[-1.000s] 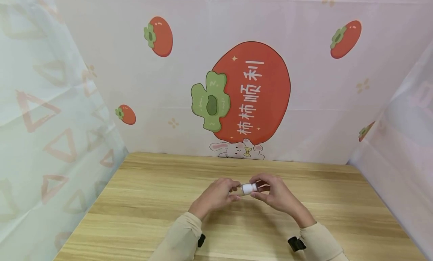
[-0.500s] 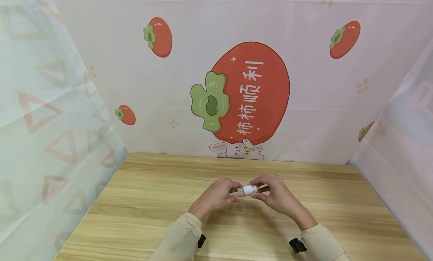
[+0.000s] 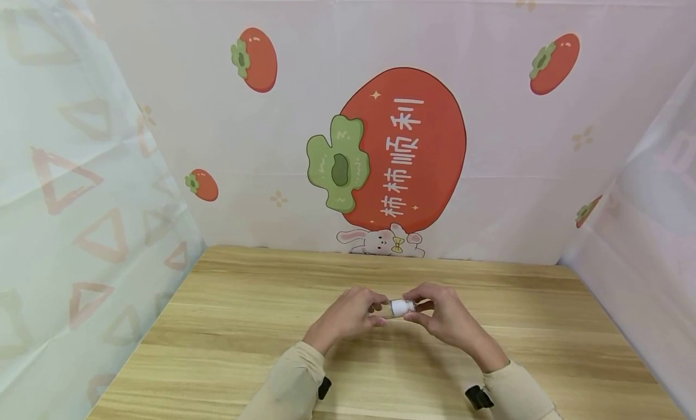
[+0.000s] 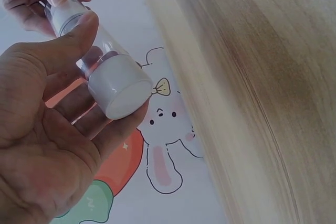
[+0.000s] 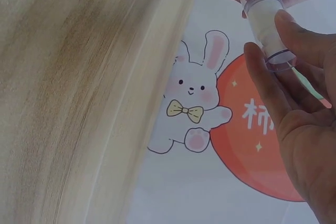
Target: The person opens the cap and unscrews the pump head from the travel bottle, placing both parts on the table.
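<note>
Both hands hold a small clear cylindrical bottle, which lies sideways above the table. A white section is at its right part; the left wrist view shows a white round end and a see-through middle. My left hand pinches the left part between thumb and fingers. My right hand grips the white section, thumb on one side and fingers on the other; a clear rim juts past it. Whether the clear part is a separate cover, I cannot tell.
The wooden table spreads under both hands. Behind it hangs a pale cloth backdrop printed with red persimmons and a rabbit. Cloth also closes off both sides. Each wrist wears a black strap below a beige sleeve.
The bottle's white section has shifted very slightly down and right, and its right end looks a little different. Both hands stay nearly in place and keep their hold.
</note>
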The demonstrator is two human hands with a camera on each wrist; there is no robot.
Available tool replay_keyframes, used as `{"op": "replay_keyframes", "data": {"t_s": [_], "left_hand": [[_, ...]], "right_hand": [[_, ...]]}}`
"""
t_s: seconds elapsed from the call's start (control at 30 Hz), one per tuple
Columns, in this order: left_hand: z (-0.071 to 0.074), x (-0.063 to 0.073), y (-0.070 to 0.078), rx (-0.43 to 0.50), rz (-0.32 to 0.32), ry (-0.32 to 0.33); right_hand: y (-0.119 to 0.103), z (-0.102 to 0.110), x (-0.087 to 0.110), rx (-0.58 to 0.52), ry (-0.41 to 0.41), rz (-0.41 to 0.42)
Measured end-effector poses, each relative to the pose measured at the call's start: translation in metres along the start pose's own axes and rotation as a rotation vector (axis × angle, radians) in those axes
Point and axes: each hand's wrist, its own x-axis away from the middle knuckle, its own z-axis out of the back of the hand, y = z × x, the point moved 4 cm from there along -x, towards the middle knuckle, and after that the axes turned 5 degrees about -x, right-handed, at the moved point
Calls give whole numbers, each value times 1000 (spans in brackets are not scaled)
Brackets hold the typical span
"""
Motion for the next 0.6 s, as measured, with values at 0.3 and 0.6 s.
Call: {"op": "replay_keyframes", "data": {"t_s": [0.3, 0.6], "left_hand": [[2, 1, 2, -8, -9, 5], [5, 0, 2, -11, 1, -15]], "right_hand": [[-1, 0, 1, -15, 13, -10], [-3, 0, 0, -48, 0, 7]]}}
